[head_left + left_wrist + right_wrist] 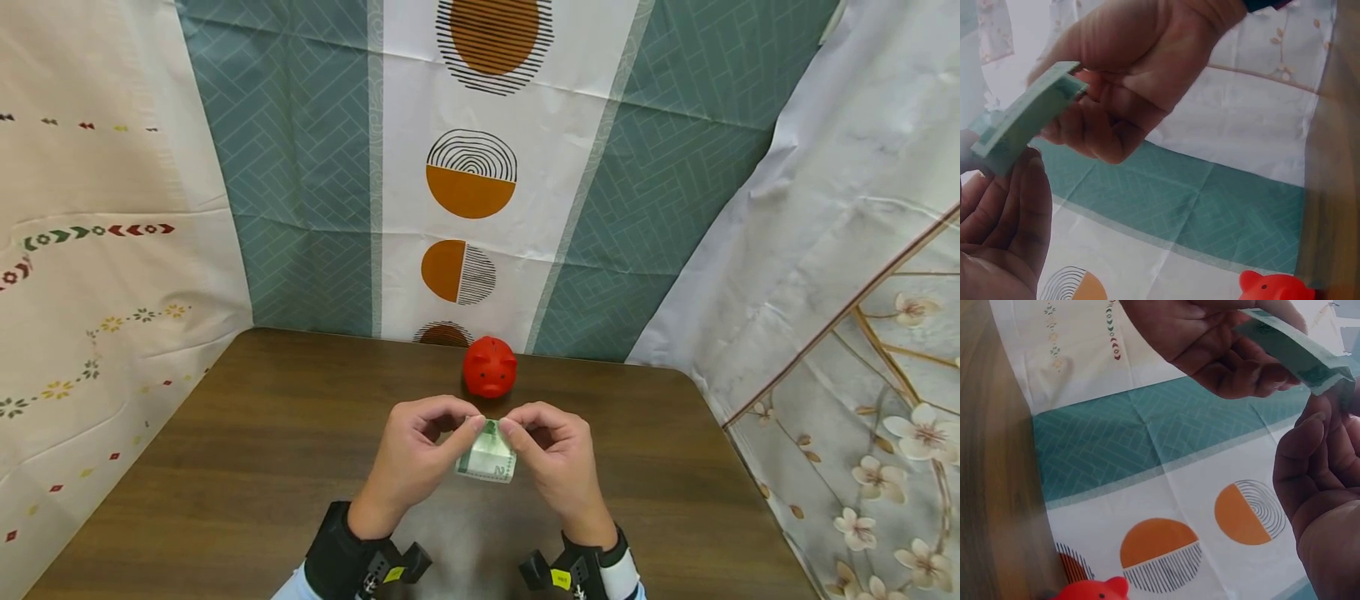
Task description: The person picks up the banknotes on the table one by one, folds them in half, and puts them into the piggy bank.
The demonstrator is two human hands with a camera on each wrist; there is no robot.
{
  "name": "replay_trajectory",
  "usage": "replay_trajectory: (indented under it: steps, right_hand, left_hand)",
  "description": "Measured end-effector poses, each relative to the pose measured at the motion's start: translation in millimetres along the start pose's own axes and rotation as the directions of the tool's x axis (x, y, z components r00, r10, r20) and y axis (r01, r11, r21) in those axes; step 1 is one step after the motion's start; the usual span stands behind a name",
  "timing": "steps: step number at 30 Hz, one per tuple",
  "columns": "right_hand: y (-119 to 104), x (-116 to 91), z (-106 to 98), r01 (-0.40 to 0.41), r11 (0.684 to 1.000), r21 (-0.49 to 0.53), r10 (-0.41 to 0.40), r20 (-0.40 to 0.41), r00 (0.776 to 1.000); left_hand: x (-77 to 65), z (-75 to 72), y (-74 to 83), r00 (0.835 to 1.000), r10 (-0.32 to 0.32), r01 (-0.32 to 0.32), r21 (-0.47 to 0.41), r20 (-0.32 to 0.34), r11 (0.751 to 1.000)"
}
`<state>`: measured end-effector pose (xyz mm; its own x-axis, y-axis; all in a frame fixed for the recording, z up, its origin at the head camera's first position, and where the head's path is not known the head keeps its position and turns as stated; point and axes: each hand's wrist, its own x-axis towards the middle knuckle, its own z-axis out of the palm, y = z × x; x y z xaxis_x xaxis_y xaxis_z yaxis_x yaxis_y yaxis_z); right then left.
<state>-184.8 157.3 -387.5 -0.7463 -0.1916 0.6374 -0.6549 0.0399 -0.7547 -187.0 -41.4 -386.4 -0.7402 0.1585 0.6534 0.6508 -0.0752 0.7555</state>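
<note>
A folded green-and-white banknote (486,457) is held up between both hands above the table. My left hand (423,450) pinches its left edge between thumb and fingers. On the other side, my right hand (551,450) pinches the right edge the same way. Seen from the left wrist, the banknote (1025,119) looks bent over on itself, with its layers standing apart. In the right wrist view the folded banknote (1297,353) stretches from one hand to the other. Just beyond the fingers, a red piggy bank (490,367) stands on the table, touched by neither hand.
The brown wooden table (300,433) reaches back to a patterned curtain (300,167) with green panels and orange circles. A cream embroidered cloth (112,292) hangs at the left, and a white flowered cloth (862,417) at the right.
</note>
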Motion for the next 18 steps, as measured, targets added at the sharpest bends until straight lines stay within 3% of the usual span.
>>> replay_trajectory:
  steps: [18]
  right_hand:
    - [-3.4,-0.9,2.7,-0.059,0.998,0.005,0.059,-0.046,0.997]
  left_hand:
    - [0.7,-1.2,0.2,0.997,0.021,-0.019,0.024,-0.071,1.0]
